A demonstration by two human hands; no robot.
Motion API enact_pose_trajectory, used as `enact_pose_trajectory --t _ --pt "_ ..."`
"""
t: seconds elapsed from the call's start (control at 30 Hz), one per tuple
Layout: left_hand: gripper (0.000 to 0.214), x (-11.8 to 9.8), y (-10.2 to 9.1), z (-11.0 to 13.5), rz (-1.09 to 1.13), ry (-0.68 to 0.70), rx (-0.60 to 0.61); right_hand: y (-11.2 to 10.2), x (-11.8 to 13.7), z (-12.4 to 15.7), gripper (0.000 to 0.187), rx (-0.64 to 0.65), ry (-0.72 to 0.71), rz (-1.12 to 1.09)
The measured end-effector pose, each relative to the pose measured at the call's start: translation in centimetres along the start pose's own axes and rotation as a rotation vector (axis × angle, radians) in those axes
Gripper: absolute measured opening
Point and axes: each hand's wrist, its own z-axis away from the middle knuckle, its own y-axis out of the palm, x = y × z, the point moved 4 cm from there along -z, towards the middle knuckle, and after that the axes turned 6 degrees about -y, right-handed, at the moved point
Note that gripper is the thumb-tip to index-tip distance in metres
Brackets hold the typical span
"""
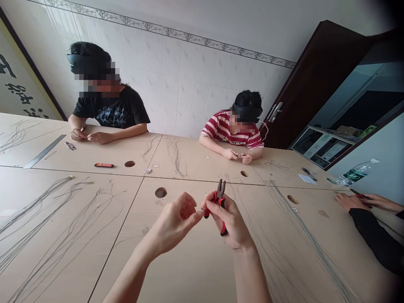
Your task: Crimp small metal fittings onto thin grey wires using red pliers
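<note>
Where tiling [179,92] backs the table [189,269], the right hand [232,221] clasps pliers [221,191] (left hand [172,223] curled, contents unclear).

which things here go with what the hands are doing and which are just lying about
In use or likely linked:
red-handled pliers, held in the right hand
thin strands on the table, probably
Whether the left hand pinches anything is too small to tell.

Apparently just lying about:
metal strip
red-and-black item
plastic bottle

plastic bottle [357,173]: far right | metal ruler [45,151]: far left | dark door [315,75]: open | patterned wall border [172,33]
</note>
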Motion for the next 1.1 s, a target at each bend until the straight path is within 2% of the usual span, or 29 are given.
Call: enact_pose_trajectory --t 0.1,0.2,0.37,0.57,0.7,0.87,1.1 --pt "0.015 -1.5 -1.0 -0.1 0.020 0.051 -0.015 0.2 0.6 0.1 0.011 0.094 0.031 -0.151" --pt "0.018 -2.4 -1.0 -0.1 0.146 0.089 0.018 0.7 0.7 0.0 0.014 0.124 0.059 -0.174" --pt "0.021 -2.0 -0.5 -0.4 0.293 0.150 -0.010 1.2 0.7 -0.6 0.015 0.159 0.073 -0.164" --pt "0.019 -1.5 -1.1 -0.6 0.148 0.281 -0.077 1.3 0.6 -1.0 0.009 0.176 0.090 -0.234" --pt "0.018 -1.8 -1.4 -0.3 0.096 0.287 -0.041 1.4 0.2 -0.9 0.009 0.179 0.136 -0.242" --pt "0.012 -2.0 -1.8 -0.1 0.096 0.287 -0.068 1.7 0.1 -0.6 0.006 0.192 0.159 -0.263" --pt "0.009 -1.8 -1.9 -0.2 0.084 0.337 -0.056 1.6 -0.2 -0.6 0.001 0.266 0.171 -0.362"
